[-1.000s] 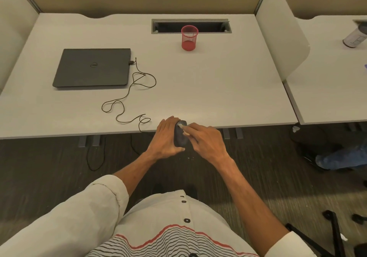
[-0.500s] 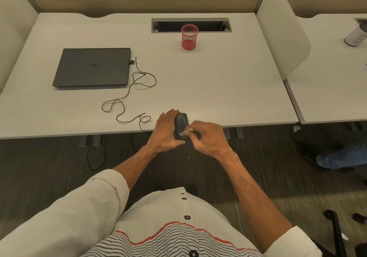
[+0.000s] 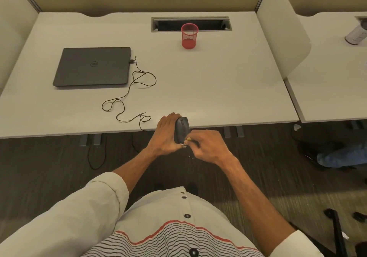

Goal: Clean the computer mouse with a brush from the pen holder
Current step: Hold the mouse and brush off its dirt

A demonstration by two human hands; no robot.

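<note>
My left hand (image 3: 165, 134) holds a dark grey computer mouse (image 3: 181, 129) just past the desk's front edge, fingers wrapped round its left side. My right hand (image 3: 208, 146) pinches a small brush (image 3: 186, 142) with a yellowish handle; its pale bristles touch the mouse's near end. Most of the brush is hidden inside my fingers. The red mesh pen holder (image 3: 189, 36) stands upright at the back middle of the desk, and I see nothing sticking out of it.
A shut dark laptop (image 3: 93, 66) lies at the left of the white desk (image 3: 218, 82). A thin black cable (image 3: 127, 97) loops from it toward the mouse. A cable slot (image 3: 191, 23) sits behind the holder. A white divider (image 3: 284, 36) separates a second desk on the right.
My right hand has drawn the brush back along the mouse from its far end to its near end. My left hand keeps holding the mouse in nearly the same place.
</note>
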